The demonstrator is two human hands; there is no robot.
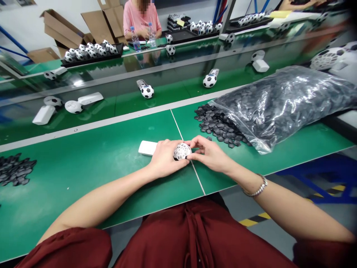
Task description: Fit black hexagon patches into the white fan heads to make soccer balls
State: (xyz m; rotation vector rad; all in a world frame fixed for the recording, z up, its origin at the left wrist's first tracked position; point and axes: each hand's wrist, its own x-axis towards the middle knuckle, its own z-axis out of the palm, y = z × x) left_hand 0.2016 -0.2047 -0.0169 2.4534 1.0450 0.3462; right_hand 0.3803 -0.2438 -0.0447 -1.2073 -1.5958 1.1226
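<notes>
On the green table, my left hand point(166, 158) is wrapped round a white football-shaped plastic piece point(182, 150) with an open lattice surface. A white rectangular part point(147, 147) sticks out to the left from under that hand; whether it joins the ball is hidden. Thumb and fingers of my right hand point(208, 153) pinch at the ball's right edge. A dark patch shows at the ball's lower edge, and any small piece in my right fingertips is too small to make out. Loose black patches point(219, 126) lie in a heap beyond my right hand.
A clear plastic bag point(279, 104) full of black patches lies at the right. Another patch pile point(15, 169) is at the left. Past a metal rail point(111, 121), football-shaped pieces point(147, 91) sit on a green belt. A person in pink point(142, 22) sits opposite, near bottles point(135, 40).
</notes>
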